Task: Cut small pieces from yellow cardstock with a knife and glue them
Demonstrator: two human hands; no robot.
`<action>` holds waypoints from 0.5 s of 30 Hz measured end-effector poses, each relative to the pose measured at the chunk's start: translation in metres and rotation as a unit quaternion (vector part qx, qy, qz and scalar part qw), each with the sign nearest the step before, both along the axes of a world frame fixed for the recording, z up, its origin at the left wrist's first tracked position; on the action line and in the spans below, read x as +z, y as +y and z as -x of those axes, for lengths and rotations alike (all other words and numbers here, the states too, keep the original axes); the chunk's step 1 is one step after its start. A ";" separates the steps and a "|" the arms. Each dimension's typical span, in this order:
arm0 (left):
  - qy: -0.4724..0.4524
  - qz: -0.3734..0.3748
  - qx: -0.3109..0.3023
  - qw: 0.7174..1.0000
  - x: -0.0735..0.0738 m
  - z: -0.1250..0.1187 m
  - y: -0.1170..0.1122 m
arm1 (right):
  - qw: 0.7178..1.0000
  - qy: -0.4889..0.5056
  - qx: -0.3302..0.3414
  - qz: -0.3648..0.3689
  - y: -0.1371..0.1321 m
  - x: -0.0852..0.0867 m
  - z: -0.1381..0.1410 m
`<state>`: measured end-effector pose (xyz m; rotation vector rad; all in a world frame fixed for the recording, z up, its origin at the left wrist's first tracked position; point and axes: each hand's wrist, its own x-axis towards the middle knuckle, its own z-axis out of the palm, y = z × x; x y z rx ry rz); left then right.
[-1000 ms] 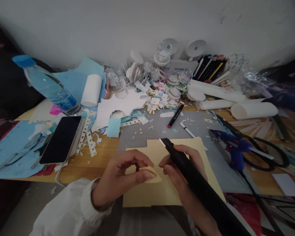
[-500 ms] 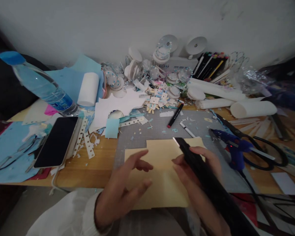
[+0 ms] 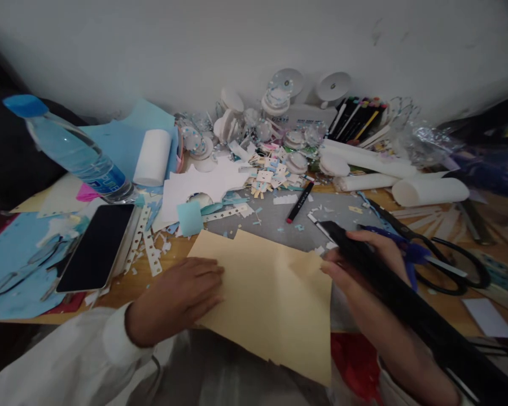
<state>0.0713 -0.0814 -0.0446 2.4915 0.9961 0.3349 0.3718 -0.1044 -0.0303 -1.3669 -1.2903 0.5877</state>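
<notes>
My left hand [image 3: 180, 299] is closed over the left edge of a stack of pale yellow paper [image 3: 271, 304], its fingers together on top and its thumb hidden. The paper lies tilted, with its front edge past the table edge. My right hand [image 3: 364, 265] holds a long black cutter knife [image 3: 389, 293], no blade showing at its tip. Its fingertips are at the paper's right corner, where the sheet is creased; whether they pinch it I cannot tell. A white-barrelled pen [image 3: 317, 221] lies just beyond the knife tip, partly hidden.
Right of my right hand lie a blue glue gun [image 3: 415, 254], partly hidden, and black-handled scissors [image 3: 461, 265]. A phone [image 3: 95, 248] and a water bottle [image 3: 82, 152] are on the left. Paper scraps [image 3: 268, 175], a black marker [image 3: 300, 203] and paper rolls [image 3: 429, 190] lie toward the wall.
My left hand has moved left and closed on the paper's edge. The paper has turned clockwise. My right hand has shifted right with the knife, whose pale blade no longer shows.
</notes>
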 end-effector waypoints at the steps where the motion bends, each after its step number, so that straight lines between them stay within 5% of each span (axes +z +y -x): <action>1: -0.013 0.015 0.012 1.000 0.003 -0.004 0.005 | 0.999 0.008 0.031 0.019 0.004 0.001 0.004; 4: -0.109 0.094 0.053 0.988 0.012 -0.025 0.018 | 0.989 0.037 0.121 0.071 0.017 0.005 0.018; 8: -0.259 0.220 0.063 0.938 0.017 -0.053 0.036 | 0.966 0.096 0.215 0.108 0.033 0.001 0.035; 13: -0.360 0.378 0.095 0.848 0.004 -0.067 0.053 | 0.967 0.090 0.231 0.057 0.054 -0.012 0.041; 15: -0.374 0.395 0.107 0.832 -0.003 -0.067 0.057 | 0.963 0.100 0.244 0.057 0.061 -0.017 0.039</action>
